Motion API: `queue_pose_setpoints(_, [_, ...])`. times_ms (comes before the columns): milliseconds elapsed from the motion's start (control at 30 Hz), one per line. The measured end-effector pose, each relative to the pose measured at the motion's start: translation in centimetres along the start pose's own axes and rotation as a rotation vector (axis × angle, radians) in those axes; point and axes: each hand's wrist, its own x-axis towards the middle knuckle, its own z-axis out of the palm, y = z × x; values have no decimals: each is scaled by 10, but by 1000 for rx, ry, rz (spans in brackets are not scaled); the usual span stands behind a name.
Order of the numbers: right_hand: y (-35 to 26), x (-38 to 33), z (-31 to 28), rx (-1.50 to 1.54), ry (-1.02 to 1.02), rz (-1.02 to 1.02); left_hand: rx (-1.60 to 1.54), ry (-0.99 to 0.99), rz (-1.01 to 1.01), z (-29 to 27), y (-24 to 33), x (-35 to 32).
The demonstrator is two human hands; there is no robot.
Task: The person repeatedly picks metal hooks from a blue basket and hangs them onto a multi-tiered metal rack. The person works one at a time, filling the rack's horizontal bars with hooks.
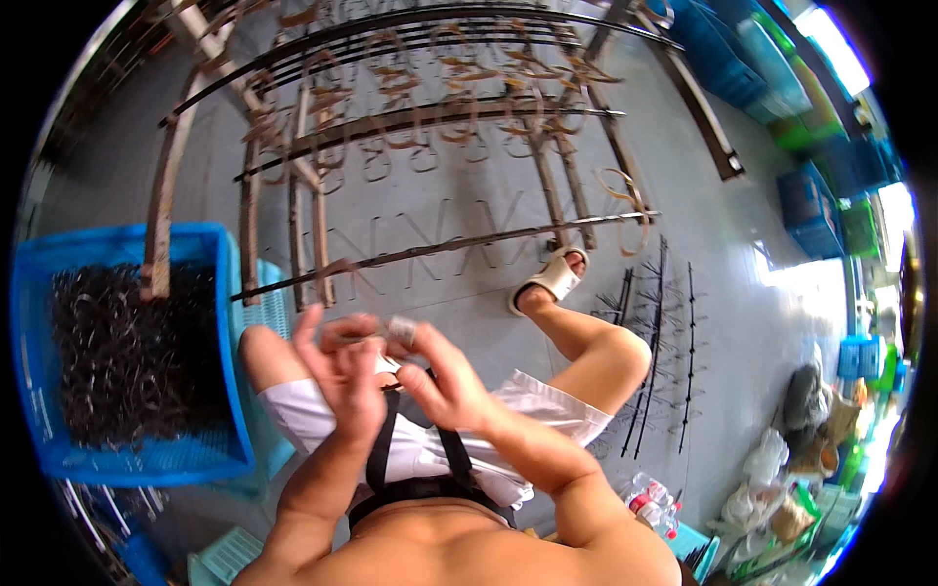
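My left hand (pixel 344 376) is raised over my lap with its fingers partly spread. Motion blurs its fingertips, and no held thing shows in it. Close against it is my right hand (pixel 447 383), its thumb apart from the forefinger, with a whitish wrap (pixel 401 330) around a finger. The right fingertips overlap the left fingers, so whether they pinch anything small is hidden. Just beyond the hands runs the lowest dark bar (pixel 430 251) of a metal rack, with thin bent wire hooks (pixel 459 230) along it.
A blue crate (pixel 239 391) full of dark curved pieces (pixel 137 361) stands at my left. Brownish loops (pixel 420 156) hang from the rack's upper bars. Dark hooked rods (pixel 653 361) lie on the floor at right. Plastic bottles (pixel 655 508), bags (pixel 767 459) and blue bins (pixel 811 210) stand farther right.
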Motion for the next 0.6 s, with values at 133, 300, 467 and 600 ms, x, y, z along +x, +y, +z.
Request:
queue_pose_setpoints(133, [12, -1, 3, 168, 453, 110, 142, -312, 204, -11, -20, 16])
queue_pose_setpoints(300, [23, 37, -131, 23, 1036, -147, 819, 214, 431, -191, -32, 63])
queue_pose_setpoints(467, [54, 46, -184, 28, 1102, -83, 1597, 542, -345, -372, -102, 107])
queue_pose_setpoints(600, [70, 87, -159, 141, 1002, 39, 900, 437, -356, -603, -144, 80])
